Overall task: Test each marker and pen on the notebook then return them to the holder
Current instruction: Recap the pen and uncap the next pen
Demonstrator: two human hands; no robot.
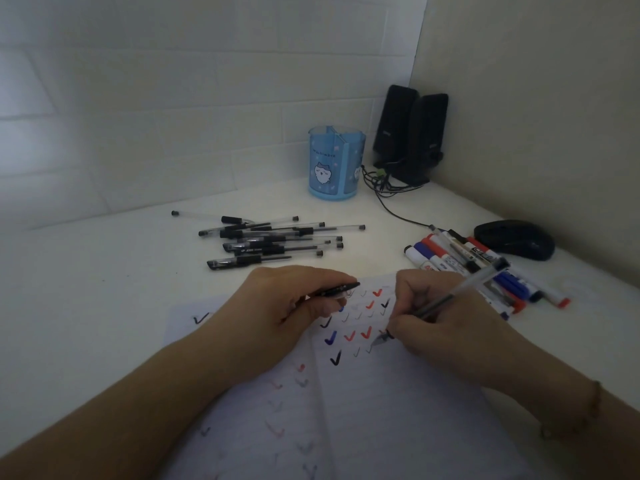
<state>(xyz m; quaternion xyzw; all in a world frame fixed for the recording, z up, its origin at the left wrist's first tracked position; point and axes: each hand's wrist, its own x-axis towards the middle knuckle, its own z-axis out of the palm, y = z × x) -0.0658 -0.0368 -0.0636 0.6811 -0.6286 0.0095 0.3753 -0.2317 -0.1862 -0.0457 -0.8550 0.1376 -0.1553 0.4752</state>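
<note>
My left hand [277, 317] covers part of the white check-marked notebook page [381, 410], whose lower edge runs out of frame.

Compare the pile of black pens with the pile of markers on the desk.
The pens are thin, clear-barrelled with black caps; the markers are thicker, white-bodied with red, blue and black caps. The pens lie left of the holder; the markers lie on the right beside the mouse. Both piles lie flat on the desk, outside the holder.
</note>
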